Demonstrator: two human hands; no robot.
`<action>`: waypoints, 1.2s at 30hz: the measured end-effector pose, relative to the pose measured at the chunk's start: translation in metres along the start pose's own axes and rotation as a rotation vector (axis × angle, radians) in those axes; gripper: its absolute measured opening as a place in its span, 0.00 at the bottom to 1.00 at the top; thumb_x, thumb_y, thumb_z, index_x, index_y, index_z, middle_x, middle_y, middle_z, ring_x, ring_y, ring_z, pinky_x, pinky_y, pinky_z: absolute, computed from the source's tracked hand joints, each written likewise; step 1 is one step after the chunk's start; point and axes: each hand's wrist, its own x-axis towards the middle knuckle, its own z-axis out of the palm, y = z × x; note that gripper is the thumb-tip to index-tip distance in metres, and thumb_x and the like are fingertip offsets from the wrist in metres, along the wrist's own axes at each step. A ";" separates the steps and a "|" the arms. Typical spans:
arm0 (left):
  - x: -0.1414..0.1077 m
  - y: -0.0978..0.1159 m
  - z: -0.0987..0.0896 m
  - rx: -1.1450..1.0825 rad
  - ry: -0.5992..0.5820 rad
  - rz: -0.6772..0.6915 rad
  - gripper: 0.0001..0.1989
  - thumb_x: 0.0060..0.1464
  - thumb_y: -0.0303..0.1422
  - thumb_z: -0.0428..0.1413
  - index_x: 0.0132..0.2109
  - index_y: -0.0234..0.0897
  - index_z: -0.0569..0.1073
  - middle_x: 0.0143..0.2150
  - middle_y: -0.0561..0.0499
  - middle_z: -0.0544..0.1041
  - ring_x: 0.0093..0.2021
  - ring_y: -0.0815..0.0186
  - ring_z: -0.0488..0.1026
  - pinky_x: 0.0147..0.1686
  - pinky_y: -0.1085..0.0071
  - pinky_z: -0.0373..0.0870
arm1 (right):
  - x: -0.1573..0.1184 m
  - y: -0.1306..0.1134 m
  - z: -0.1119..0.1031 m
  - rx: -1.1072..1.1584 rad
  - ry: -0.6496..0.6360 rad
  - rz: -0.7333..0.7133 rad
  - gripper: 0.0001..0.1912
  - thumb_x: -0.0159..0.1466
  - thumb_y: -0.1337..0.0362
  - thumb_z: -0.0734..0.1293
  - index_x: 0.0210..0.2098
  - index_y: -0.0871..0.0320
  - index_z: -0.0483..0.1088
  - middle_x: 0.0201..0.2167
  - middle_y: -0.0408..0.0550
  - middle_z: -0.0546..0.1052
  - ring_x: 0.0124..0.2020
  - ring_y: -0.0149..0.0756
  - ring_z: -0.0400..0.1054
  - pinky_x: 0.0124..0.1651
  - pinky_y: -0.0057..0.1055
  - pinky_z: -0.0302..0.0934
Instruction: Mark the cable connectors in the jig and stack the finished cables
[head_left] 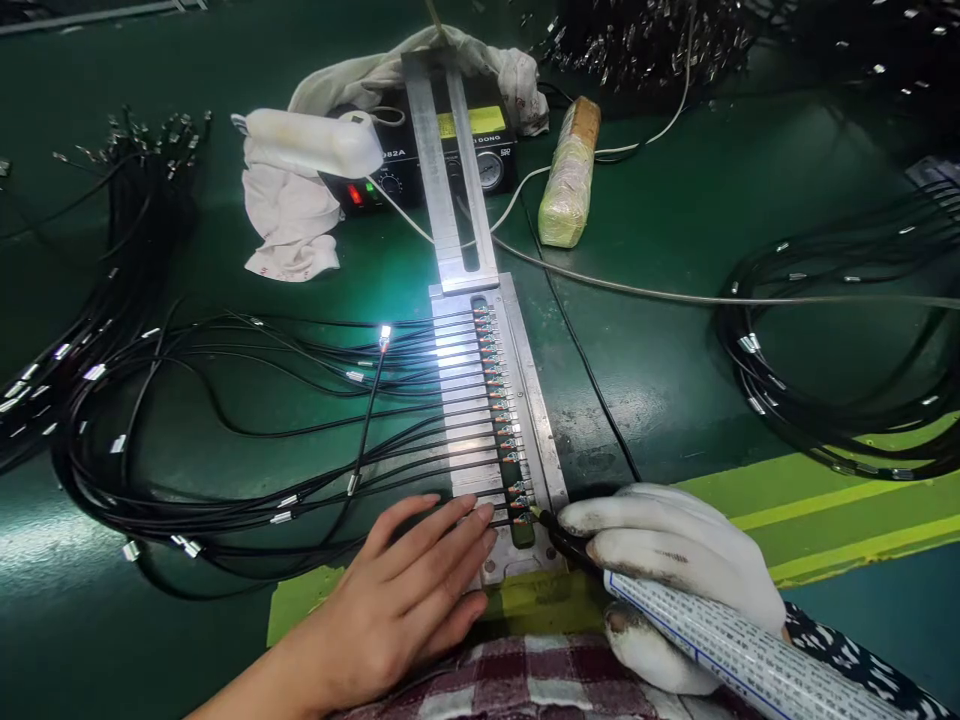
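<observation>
My bare left hand (409, 590) lies palm down with its fingers stretched out, the tips on the black cables at the near end of a metal fixture (465, 430). Across that fixture run several black cables (405, 437), side by side, their small connector ends (504, 415) lined up in a dark slot. In my gloved right hand (690, 560) is a white squeeze tube (720, 640) with small blue print. The tube's slim black nozzle (570, 545) reaches the lowest connectors from the right. One cable with a brightly lit tip (385, 335) lies across the others.
Behind the fixture stands a black control box (390, 185) with a white cloth (289, 220) and a white bottle-like object (311, 140) by it. A wrapped block (574, 170) lies to the right. Cable bundles (142, 200) are on the left, coiled cables (757, 380) on the right.
</observation>
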 end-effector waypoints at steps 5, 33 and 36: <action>-0.003 0.000 0.001 -0.007 -0.012 -0.003 0.14 0.61 0.26 0.56 0.53 0.24 0.74 0.54 0.40 0.76 0.59 0.56 0.67 0.63 0.58 0.54 | -0.002 0.000 0.002 0.013 0.020 -0.011 0.08 0.65 0.64 0.59 0.37 0.59 0.68 0.39 0.50 0.80 0.35 0.35 0.77 0.39 0.33 0.70; 0.000 0.000 0.001 0.001 -0.012 -0.002 0.14 0.61 0.26 0.56 0.53 0.24 0.74 0.54 0.40 0.77 0.59 0.56 0.68 0.61 0.58 0.56 | -0.002 0.000 -0.001 0.008 0.003 -0.008 0.04 0.63 0.65 0.62 0.36 0.58 0.67 0.38 0.49 0.80 0.34 0.36 0.77 0.38 0.33 0.71; -0.001 -0.001 0.002 -0.002 -0.015 -0.007 0.15 0.61 0.26 0.56 0.53 0.24 0.74 0.54 0.39 0.76 0.59 0.56 0.68 0.61 0.57 0.55 | -0.002 0.000 -0.001 0.018 0.022 -0.002 0.05 0.62 0.65 0.62 0.37 0.57 0.68 0.38 0.49 0.80 0.34 0.37 0.77 0.37 0.33 0.72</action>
